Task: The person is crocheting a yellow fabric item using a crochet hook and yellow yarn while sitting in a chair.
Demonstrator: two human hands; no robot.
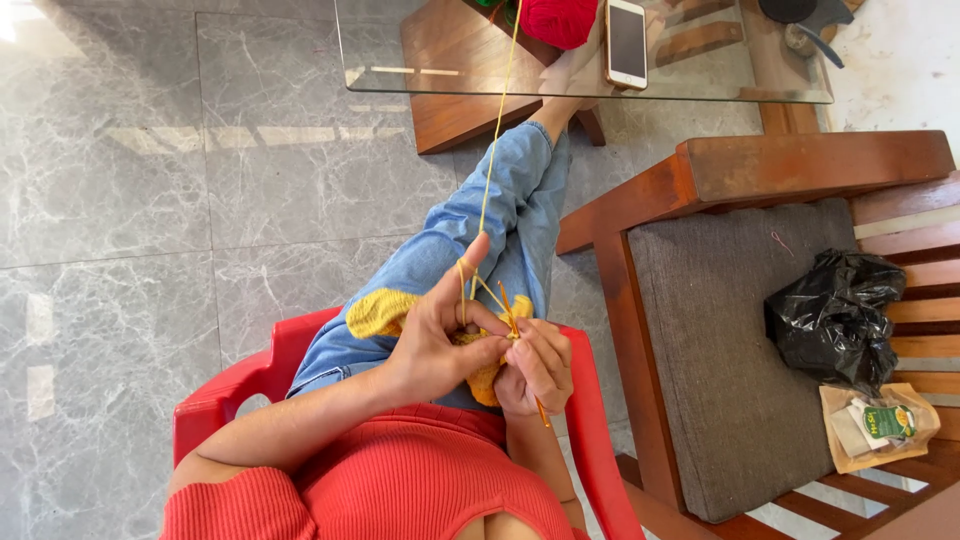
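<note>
We held the yellow knitted crochet piece (480, 372) in our lap w/ both hands: left hand (437, 338) pinched it, index finger up w/ the thin yellow yarn strand (492, 150) looped over. Right hand (538, 362) gripped the slim orange crochet hook (522, 352). Yarn ran up to the glass-topped wooden table (420, 60), nr a red yarn ball (558, 20) & white smartphone (626, 42).
</note>
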